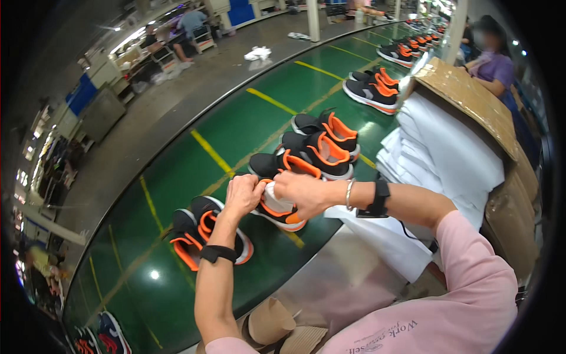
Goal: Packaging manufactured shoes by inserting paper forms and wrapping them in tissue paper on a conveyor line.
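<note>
Both your left hand [242, 197] and right hand [300, 193] pinch white paper [277, 199] into the shoe [282, 213]; tugging could drag it off the belt [247, 118].

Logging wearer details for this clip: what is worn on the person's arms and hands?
Both hands are bare. The left hand has a black wrist strap. The right hand has a thin silver bangle and a black band with a cable. Pink short sleeves.

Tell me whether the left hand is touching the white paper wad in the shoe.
Touching. The head view shows the left hand with fingertips pressed on the white paper wad in the black-and-orange shoe; no gap shows.
</note>
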The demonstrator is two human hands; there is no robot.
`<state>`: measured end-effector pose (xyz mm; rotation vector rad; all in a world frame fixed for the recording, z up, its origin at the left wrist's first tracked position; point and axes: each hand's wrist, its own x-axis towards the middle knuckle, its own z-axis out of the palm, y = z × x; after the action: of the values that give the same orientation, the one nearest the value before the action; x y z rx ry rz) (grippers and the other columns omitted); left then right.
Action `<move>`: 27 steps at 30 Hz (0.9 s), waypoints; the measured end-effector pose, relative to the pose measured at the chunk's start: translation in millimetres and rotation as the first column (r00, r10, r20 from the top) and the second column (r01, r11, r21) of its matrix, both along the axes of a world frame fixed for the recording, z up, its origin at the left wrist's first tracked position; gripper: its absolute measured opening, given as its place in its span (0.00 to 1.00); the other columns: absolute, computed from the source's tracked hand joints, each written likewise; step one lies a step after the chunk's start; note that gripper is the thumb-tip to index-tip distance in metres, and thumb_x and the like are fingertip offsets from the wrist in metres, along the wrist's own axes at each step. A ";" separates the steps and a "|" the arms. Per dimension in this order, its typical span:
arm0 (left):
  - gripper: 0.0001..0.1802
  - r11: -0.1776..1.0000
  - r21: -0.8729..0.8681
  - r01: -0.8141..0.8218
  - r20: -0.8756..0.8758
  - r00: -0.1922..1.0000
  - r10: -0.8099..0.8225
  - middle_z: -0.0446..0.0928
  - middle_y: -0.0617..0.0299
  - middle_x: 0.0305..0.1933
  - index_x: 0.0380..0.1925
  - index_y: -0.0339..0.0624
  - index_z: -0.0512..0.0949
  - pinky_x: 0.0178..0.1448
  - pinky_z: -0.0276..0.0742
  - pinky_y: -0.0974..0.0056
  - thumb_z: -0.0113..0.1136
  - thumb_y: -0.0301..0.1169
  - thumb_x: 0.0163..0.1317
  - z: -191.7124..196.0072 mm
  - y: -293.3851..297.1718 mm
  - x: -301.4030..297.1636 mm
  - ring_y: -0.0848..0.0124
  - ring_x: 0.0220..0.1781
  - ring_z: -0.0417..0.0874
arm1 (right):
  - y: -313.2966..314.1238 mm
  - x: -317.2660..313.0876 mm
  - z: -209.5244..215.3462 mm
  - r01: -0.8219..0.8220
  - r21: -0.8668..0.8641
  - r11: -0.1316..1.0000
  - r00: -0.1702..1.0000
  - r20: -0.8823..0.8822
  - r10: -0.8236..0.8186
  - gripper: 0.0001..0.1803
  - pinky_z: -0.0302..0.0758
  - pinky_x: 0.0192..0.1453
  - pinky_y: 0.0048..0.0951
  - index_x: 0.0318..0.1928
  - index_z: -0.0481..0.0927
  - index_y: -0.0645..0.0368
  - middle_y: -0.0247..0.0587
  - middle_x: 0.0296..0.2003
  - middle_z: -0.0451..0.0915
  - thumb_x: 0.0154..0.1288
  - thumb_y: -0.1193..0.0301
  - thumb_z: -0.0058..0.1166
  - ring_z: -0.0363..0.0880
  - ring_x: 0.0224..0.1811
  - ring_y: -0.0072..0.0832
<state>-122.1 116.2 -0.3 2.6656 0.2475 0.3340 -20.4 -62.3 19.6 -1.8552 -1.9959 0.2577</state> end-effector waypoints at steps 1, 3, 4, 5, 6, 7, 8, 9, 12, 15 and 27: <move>0.14 0.993 0.108 0.052 0.031 0.998 -0.056 0.76 0.45 0.25 0.20 0.34 0.77 0.35 0.73 0.52 0.55 0.34 0.56 -6.7 -1.5 1.9 0.48 0.29 0.78 | 0.8 -5.1 -7.6 -0.048 -0.019 0.999 0.994 0.095 0.050 0.26 0.69 0.52 0.40 0.39 0.68 0.71 0.56 0.43 0.67 0.36 0.74 0.62 0.68 0.46 0.48; 0.16 0.988 0.150 -0.042 -0.087 0.995 0.056 0.78 0.46 0.29 0.23 0.35 0.78 0.43 0.75 0.49 0.53 0.37 0.58 -14.3 3.8 2.4 0.47 0.36 0.80 | 13.5 -9.3 -15.4 -0.088 -0.018 0.996 0.966 0.243 0.090 0.31 0.69 0.52 0.35 0.40 0.71 0.76 0.58 0.41 0.70 0.33 0.68 0.63 0.69 0.45 0.45; 0.15 0.990 0.135 -0.042 -0.086 0.995 0.054 0.78 0.45 0.30 0.23 0.35 0.78 0.43 0.75 0.49 0.53 0.37 0.58 -11.2 4.0 0.2 0.47 0.36 0.80 | 14.2 -16.7 -11.2 -0.105 -0.037 0.994 0.951 0.287 0.111 0.30 0.68 0.54 0.36 0.40 0.71 0.75 0.57 0.41 0.69 0.35 0.68 0.64 0.68 0.45 0.45; 0.15 0.992 0.120 -0.044 -0.087 0.995 0.055 0.78 0.45 0.30 0.23 0.35 0.78 0.43 0.75 0.49 0.53 0.37 0.59 -8.2 3.3 -2.3 0.47 0.36 0.80 | 12.6 -22.5 -8.4 -0.125 -0.056 0.991 0.935 0.327 0.137 0.29 0.67 0.55 0.37 0.40 0.70 0.75 0.56 0.41 0.69 0.37 0.68 0.64 0.68 0.45 0.46; 0.15 0.991 0.129 -0.029 -0.077 0.996 0.039 0.78 0.44 0.31 0.23 0.35 0.78 0.43 0.75 0.49 0.52 0.36 0.59 -6.7 4.1 -4.3 0.46 0.36 0.80 | 11.6 -30.1 -14.8 -0.115 -0.068 0.991 0.943 0.306 0.130 0.29 0.67 0.55 0.37 0.40 0.70 0.75 0.56 0.41 0.69 0.37 0.68 0.64 0.68 0.45 0.46; 0.15 0.990 0.143 -0.015 -0.114 0.993 0.032 0.78 0.44 0.32 0.23 0.34 0.78 0.42 0.75 0.48 0.52 0.35 0.59 2.0 1.0 -4.2 0.46 0.36 0.80 | 11.8 -33.1 -20.1 -0.112 -0.031 0.993 0.934 0.338 0.116 0.31 0.68 0.54 0.36 0.40 0.71 0.75 0.55 0.41 0.69 0.37 0.66 0.65 0.68 0.46 0.45; 0.14 0.985 0.174 0.004 -0.095 0.995 0.012 0.78 0.44 0.31 0.23 0.33 0.78 0.42 0.75 0.49 0.52 0.34 0.58 3.7 -1.0 -1.8 0.47 0.35 0.80 | 13.2 -36.5 -25.4 -0.112 0.006 0.994 0.924 0.368 0.102 0.32 0.69 0.54 0.35 0.41 0.71 0.75 0.54 0.42 0.69 0.38 0.63 0.65 0.68 0.46 0.44; 0.13 0.978 0.207 0.031 -0.073 0.997 -0.016 0.78 0.43 0.30 0.23 0.32 0.77 0.42 0.75 0.49 0.52 0.33 0.57 5.1 -8.9 1.9 0.47 0.35 0.80 | 16.6 -27.8 -42.0 -0.017 -0.176 0.984 0.981 0.186 0.051 0.35 0.71 0.54 0.35 0.43 0.74 0.74 0.57 0.43 0.71 0.37 0.59 0.66 0.70 0.48 0.46; 0.09 0.903 0.412 0.125 -0.159 0.985 -0.064 0.78 0.45 0.32 0.21 0.33 0.78 0.42 0.77 0.52 0.52 0.28 0.54 -4.5 -28.5 13.6 0.51 0.36 0.80 | 40.2 -6.1 -66.3 -0.068 -0.303 0.950 0.965 0.221 0.140 0.33 0.73 0.52 0.38 0.41 0.78 0.73 0.59 0.45 0.75 0.41 0.56 0.64 0.71 0.50 0.47; 0.10 0.911 0.406 0.075 -0.134 0.991 -0.022 0.78 0.48 0.32 0.23 0.35 0.78 0.41 0.77 0.52 0.54 0.31 0.56 -2.5 -34.4 9.1 0.52 0.36 0.80 | 42.1 -10.3 -61.2 -0.046 -0.387 0.921 0.935 0.307 0.176 0.32 0.72 0.52 0.39 0.40 0.79 0.72 0.60 0.44 0.77 0.42 0.54 0.62 0.73 0.50 0.46; 0.07 0.980 -0.198 -0.029 -0.106 0.994 0.008 0.75 0.51 0.30 0.30 0.34 0.73 0.39 0.71 0.59 0.60 0.25 0.54 160.7 -103.2 -138.5 0.56 0.32 0.76 | -191.8 -87.6 -83.3 0.350 0.164 0.922 0.936 -0.108 -0.336 0.14 0.72 0.37 0.34 0.36 0.72 0.59 0.44 0.32 0.72 0.54 0.69 0.62 0.72 0.33 0.40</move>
<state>-260.6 13.1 160.4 2.4864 0.3209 0.1653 -108.0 -254.1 -63.7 -2.0001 -1.5494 0.0428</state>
